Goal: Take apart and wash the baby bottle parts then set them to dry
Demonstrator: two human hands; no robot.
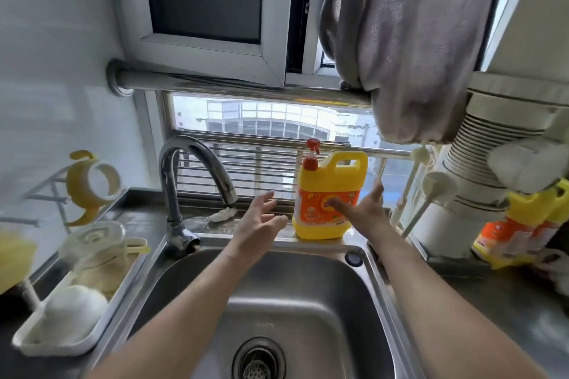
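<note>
Left hand (261, 220) and right hand (365, 209) spread wide, empty, flanking your soap jug (326, 181); bottle parts (92, 241) lie apart in left tray (55, 348), washing probably not yet done.

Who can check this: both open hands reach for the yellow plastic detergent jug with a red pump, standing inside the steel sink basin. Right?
Not inside: head view shows the yellow plastic detergent jug on the ledge behind the steel sink basin. The open left hand and right hand reach for it.

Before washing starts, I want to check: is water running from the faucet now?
Off. No stream falls from the faucet into the sink.
</note>
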